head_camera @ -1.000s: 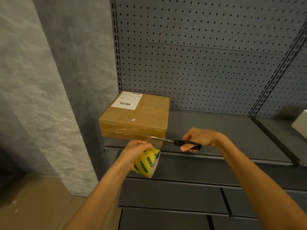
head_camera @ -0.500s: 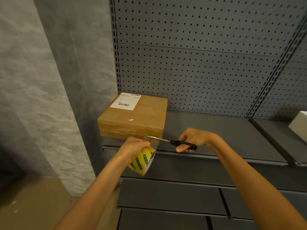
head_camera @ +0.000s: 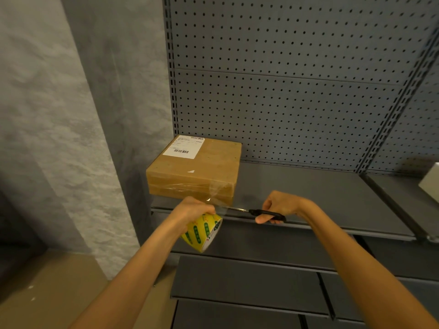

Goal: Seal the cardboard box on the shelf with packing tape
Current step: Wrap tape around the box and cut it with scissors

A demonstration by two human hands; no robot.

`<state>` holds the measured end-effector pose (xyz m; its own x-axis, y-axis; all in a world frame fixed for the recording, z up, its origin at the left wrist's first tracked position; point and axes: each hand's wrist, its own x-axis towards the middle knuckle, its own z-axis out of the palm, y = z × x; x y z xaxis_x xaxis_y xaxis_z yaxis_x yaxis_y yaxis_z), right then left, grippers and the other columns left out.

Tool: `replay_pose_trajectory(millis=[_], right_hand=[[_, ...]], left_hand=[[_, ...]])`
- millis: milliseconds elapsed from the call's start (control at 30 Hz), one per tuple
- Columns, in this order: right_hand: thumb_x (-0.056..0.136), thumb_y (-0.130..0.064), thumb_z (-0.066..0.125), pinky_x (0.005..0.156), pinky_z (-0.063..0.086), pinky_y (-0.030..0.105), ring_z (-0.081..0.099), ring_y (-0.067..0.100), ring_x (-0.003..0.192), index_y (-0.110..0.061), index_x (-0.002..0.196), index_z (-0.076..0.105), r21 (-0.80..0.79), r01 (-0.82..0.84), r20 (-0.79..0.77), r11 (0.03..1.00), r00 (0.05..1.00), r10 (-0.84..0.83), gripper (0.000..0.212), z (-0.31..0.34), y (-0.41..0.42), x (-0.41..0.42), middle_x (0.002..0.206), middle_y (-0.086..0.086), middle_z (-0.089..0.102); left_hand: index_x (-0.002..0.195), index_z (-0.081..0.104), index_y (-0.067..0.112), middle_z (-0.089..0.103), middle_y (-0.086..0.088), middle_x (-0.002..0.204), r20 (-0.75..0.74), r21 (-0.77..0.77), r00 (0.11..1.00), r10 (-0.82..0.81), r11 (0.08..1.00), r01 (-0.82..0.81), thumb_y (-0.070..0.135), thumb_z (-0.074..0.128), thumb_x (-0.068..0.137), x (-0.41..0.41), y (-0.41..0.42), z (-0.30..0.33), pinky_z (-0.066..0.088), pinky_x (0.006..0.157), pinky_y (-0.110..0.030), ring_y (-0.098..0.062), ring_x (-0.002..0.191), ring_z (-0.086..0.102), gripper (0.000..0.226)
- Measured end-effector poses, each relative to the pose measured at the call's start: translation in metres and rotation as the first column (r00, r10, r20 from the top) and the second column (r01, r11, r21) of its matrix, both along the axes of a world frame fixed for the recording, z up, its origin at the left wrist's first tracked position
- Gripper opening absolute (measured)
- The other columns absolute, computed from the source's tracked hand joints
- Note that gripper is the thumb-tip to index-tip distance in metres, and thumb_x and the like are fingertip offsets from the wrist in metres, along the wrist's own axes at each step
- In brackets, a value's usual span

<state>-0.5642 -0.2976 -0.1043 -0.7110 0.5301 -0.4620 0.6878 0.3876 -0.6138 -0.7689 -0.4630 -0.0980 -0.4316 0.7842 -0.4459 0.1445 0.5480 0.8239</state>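
Box [head_camera: 193, 170] sits at the left end of the shelf [head_camera: 320, 195], clear tape across its front. Just below it the left hand [head_camera: 193, 207] is wrapped around the yellow tape roll [head_camera: 204, 231]. The right hand [head_camera: 279, 205] grips black scissors [head_camera: 259, 213], blades at the stretched tape.

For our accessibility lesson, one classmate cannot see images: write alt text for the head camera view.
A person's left hand grips a yellow tape roll while the right hand holds black-handled scissors to the clear tape strip stretched from a cardboard box. The box, bearing a white shipping label, sits on a grey metal shelf with a pegboard back.
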Motion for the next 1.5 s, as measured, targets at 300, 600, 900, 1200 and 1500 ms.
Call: replay_pose_trajectory(millis=[300,600,900,1200,1500], right_hand=[[0.075,-0.038,0.076,0.060,0.050,0.022,0.056,0.010,0.054,-0.007,0.074,0.070,0.035,0.019,-0.021,0.999,1.000,-0.019,0.032,-0.004,-0.002,0.002,0.059,0.001,0.063],[0.073,-0.043,0.075,0.057,0.049,0.017,0.056,0.009,0.053,-0.005,0.072,0.068,0.080,0.031,-0.068,0.996,0.997,-0.026,0.039,-0.001,-0.010,0.012,0.059,0.001,0.062],[0.071,-0.050,0.075,0.061,0.046,0.022,0.051,0.010,0.051,-0.009,0.063,0.062,0.236,0.104,-0.042,0.966,0.994,-0.096,0.044,0.025,-0.009,0.051,0.058,0.004,0.058],[0.075,-0.048,0.074,0.045,0.024,0.027,0.032,0.016,0.044,-0.012,0.050,0.033,0.495,0.345,0.003,0.798,0.917,-0.398,0.060,0.026,0.001,0.075,0.048,0.004,0.034],[0.084,-0.033,0.070,0.043,0.028,0.028,0.037,0.018,0.051,-0.013,0.059,0.034,0.462,0.593,-0.024,0.659,0.752,-0.659,0.049,0.004,0.026,0.072,0.060,0.006,0.037]], left_hand=[[0.074,0.059,0.014,0.061,-0.011,0.075,-0.044,-0.069,0.999,-0.016,0.998,0.013,0.020,0.069,0.081,0.008,-0.012,-0.015,0.044,0.068,-0.029,-0.021,0.067,0.057,0.014],[0.117,0.053,0.016,0.058,-0.002,0.103,-0.075,0.156,0.997,0.008,0.988,0.004,0.019,0.072,0.080,0.020,-0.011,0.008,0.046,0.067,-0.027,-0.017,0.086,0.059,0.042],[0.121,0.050,0.021,0.047,-0.005,0.138,-0.251,0.383,0.960,-0.123,0.899,0.215,0.015,0.071,0.081,0.059,0.018,0.044,0.040,0.083,-0.026,-0.011,0.112,0.046,0.046],[0.119,0.046,0.027,0.058,-0.008,0.120,-0.613,0.320,0.759,-0.219,0.810,0.492,0.026,0.070,0.080,0.083,0.092,0.058,0.050,0.088,-0.046,-0.025,0.115,0.054,0.046],[0.121,0.041,0.026,0.064,-0.003,0.108,-0.890,0.065,0.377,-0.258,0.745,0.664,0.031,0.062,0.084,0.096,0.159,0.033,0.047,0.067,-0.035,-0.025,0.093,0.060,0.043]])
